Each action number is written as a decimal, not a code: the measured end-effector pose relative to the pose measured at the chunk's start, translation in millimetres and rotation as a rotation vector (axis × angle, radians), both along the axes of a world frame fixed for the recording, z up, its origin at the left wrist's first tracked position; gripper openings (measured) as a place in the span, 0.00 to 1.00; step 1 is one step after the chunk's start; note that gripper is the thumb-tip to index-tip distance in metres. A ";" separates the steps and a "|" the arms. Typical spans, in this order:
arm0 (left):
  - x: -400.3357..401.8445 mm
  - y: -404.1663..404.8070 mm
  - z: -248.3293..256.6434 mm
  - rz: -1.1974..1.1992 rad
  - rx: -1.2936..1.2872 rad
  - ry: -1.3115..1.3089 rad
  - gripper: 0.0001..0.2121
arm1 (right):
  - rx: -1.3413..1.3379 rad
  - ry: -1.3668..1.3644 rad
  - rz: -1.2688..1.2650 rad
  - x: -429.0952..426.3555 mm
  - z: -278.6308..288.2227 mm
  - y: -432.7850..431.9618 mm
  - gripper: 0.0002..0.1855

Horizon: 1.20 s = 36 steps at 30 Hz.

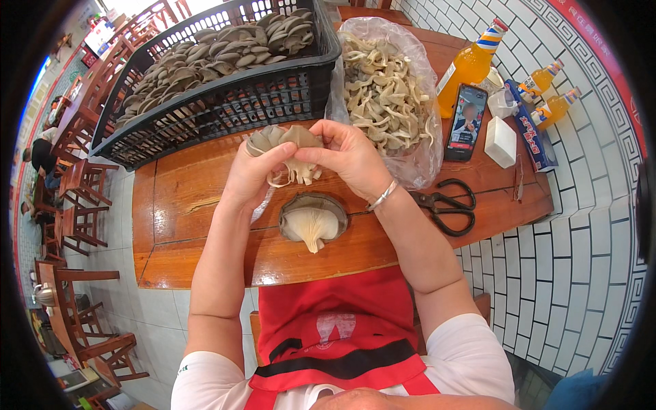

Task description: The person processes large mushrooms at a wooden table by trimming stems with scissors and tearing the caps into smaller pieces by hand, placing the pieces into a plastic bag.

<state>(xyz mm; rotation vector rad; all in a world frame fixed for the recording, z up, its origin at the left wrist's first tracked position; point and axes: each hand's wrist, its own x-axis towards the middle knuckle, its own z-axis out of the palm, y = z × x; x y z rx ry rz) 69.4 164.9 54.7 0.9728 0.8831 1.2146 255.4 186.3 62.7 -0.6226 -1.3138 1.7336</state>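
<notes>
Both my hands hold one cluster of grey oyster mushrooms point(302, 166) above the wooden table point(195, 200). My left hand point(251, 171) grips its left side, and my right hand point(346, 156) pinches its right side, with the thumbs close together. Below them a single oyster mushroom cap point(313, 220) lies gills up on the wood. Behind my right hand, a clear plastic bag point(435, 138) holds a heap of torn mushroom strips point(384, 92). Beyond my left hand stands a black plastic crate point(220, 102) filled with whole mushroom clusters point(205, 61).
Black-handled scissors point(451, 207) lie right of my right wrist. Farther back stand a propped smartphone point(465, 123), a white block point(500, 142), a blue box point(533, 133) and several bottles of orange drink point(464, 66). A white tiled wall point(579, 251) borders the table's right side.
</notes>
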 end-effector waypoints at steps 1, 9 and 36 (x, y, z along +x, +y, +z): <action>-0.7 -0.2 -1.3 -0.020 -0.018 -0.038 0.11 | -0.049 0.047 0.001 0.9 -0.4 0.7 0.08; -14.7 9.6 -1.3 -0.383 0.211 -0.637 0.09 | -0.346 0.435 -0.042 18.9 -5.8 19.3 0.05; 35.0 4.0 41.2 0.112 0.130 0.029 0.14 | -0.002 0.471 0.383 32.9 21.6 1.2 0.13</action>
